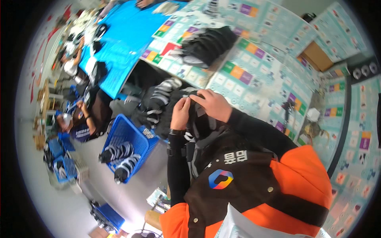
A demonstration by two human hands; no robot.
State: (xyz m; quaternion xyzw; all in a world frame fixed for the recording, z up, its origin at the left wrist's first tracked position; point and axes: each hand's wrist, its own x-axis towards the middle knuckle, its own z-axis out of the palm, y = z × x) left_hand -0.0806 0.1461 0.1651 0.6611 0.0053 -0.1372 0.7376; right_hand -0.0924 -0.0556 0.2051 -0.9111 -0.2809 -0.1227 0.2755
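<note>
A blue sheet (127, 31) covers one table, a patterned cover (260, 85) another. A brown carton (316, 57) stands at upper right. Left, a co-worker (82, 134) is near a blue basket (126, 130) holding striped bundles (126, 160).

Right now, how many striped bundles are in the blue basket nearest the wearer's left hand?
2 visible: an upper bundle and a lower bundle, both toward the lower end of the blue basket. More may be hidden beneath.

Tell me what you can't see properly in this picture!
All in the head view:
Pinched spot on the soft black cloth: fingers cover it.
Floor of the blue rectangular plastic basket: black-and-white striped bundles hide some.
Pale pointed sheet: bottom edge cuts it off.
</note>
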